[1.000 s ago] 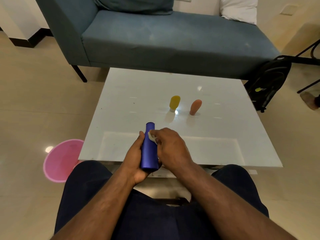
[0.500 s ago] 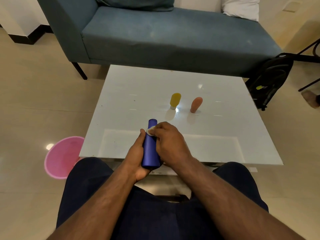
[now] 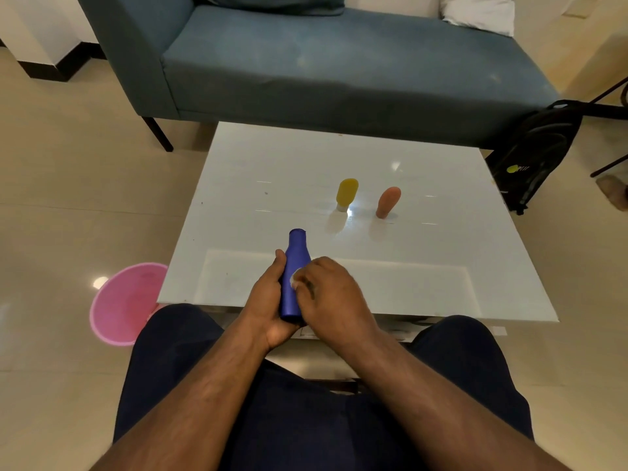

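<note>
Closest, above the person's lap, the two hands meet on one thing. The left hand [image 3: 268,300] is wrapped round the lower body of a blue bottle [image 3: 295,266], which is tilted with its neck pointing away over the near edge of the table [image 3: 272,171]. The right hand [image 3: 326,290] pinches a small white wad [image 3: 294,277] and presses it against the bottle's side. A pink basin [image 3: 125,300] sits on the floor to the left. Farther out on the table stand a yellow bottle [image 3: 346,193] and an orange bottle [image 3: 388,202], near each other. Beyond is a blue sofa [image 3: 339,69], with a black backpack [image 3: 537,147] on the floor in front of its right end.
</note>
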`<state>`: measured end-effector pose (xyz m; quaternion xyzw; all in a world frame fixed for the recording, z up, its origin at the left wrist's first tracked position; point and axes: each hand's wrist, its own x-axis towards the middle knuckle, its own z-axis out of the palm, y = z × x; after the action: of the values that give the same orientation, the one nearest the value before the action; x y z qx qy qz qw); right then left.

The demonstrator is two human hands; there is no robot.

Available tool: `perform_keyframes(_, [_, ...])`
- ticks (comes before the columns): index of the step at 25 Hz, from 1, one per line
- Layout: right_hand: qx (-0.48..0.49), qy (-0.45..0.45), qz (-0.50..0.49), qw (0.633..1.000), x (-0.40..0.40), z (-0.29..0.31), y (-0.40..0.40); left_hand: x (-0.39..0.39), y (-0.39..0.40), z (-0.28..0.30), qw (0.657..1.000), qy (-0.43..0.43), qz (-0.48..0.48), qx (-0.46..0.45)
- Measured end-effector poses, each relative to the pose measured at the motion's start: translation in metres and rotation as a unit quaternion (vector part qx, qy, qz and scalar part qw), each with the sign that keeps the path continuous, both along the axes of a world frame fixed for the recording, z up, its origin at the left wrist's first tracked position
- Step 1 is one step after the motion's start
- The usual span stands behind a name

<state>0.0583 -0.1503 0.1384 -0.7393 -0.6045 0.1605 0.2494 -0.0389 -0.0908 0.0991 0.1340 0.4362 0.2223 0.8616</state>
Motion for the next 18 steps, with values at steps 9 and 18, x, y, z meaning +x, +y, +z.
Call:
perform_keyframes(9, [0.003, 0.008, -0.012, 1.0, 0.004, 0.005, 0.014, -0.003, 0.0, -0.002, 0.997, -0.071, 0.019, -0.038])
perform_keyframes(18, [0.012, 0.01, 0.039, 0.999, -0.007, -0.001, -0.025, 0.0, 0.008, -0.011, 0.992, -0.003, 0.124, -0.017])
